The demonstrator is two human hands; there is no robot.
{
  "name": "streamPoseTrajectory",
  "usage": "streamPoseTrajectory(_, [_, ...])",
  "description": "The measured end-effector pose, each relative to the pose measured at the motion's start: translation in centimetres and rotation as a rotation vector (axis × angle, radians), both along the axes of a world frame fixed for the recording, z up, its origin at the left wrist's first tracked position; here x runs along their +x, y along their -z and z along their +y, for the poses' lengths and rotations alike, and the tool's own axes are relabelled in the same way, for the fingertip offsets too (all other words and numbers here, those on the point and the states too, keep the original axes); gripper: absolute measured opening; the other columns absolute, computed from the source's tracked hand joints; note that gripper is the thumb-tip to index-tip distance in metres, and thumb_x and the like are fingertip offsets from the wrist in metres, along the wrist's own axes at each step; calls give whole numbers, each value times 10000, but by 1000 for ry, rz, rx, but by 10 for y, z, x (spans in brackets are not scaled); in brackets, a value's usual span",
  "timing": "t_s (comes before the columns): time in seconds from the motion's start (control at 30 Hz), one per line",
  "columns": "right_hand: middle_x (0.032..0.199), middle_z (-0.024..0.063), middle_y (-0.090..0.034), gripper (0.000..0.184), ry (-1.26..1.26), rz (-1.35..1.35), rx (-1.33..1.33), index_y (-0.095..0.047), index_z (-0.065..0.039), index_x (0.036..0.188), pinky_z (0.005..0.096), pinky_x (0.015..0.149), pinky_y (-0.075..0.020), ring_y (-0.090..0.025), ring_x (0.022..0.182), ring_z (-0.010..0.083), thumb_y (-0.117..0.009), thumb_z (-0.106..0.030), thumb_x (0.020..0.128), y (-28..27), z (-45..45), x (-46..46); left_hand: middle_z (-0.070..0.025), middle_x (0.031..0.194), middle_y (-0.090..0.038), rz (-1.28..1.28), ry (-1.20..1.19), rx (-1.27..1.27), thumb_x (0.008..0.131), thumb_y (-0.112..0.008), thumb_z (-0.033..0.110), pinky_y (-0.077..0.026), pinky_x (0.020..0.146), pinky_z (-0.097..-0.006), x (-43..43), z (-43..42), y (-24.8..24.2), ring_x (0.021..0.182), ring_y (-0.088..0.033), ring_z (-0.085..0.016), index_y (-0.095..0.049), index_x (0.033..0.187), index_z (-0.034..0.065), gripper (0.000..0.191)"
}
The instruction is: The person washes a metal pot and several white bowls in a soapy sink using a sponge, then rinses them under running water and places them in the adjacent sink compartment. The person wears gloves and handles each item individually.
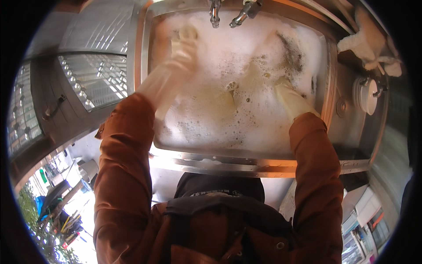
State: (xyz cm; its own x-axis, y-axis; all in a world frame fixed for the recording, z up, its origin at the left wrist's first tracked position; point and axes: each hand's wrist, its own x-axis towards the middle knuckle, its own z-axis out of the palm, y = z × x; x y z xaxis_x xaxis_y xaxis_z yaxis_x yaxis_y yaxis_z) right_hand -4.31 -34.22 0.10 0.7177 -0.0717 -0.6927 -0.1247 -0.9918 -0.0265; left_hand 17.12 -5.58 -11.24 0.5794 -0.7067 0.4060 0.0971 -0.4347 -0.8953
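Observation:
A wide stainless steel sink basin [227,153] full of soapy water [211,122] lies before me. My left hand [185,46], in a pale rubber glove, is over the foam at the basin's far left. Motion blurs it, so its fingers and anything in them are unclear. My right hand [286,87], gloved too, dips into the suds on the right side. Its fingers are hidden under the water. Just beyond it a dark thing [291,51] shows through the foam, too covered to name. A yellowish shape [227,99] shows dimly beneath the surface near the middle.
Two metal taps [215,15] [245,15] reach over the basin's far edge. To the right is a second steel basin [343,132] with a drain and a white round object [367,95]. White cloths [366,46] hang at the far right. Metal wire racks [95,79] stand left.

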Motion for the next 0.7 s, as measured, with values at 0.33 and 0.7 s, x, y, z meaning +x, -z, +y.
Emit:
streamPoseTrajectory(0.33, [1204, 203, -661, 306, 75, -2, 60, -683, -35, 1237, 428, 1026, -489, -629, 1173, 334, -562, -212, 1018, -34, 56, -32, -25, 899, -703, -676, 307, 446, 1008, -615, 495, -373, 387, -214, -76, 66, -30, 458, -375, -45, -585, 1446, 218, 519])
streamPoseTrajectory(0.7, [1184, 222, -647, 297, 121, -33, 46, -676, -20, 1217, 433, 1033, -480, -621, 1163, 345, -558, -206, 1018, -41, 67, -57, 26, 1474, -569, 261, 132, -106, 957, -737, 288, -496, 515, -209, -183, 87, -42, 589, -538, -68, -379, 1602, 239, 738])
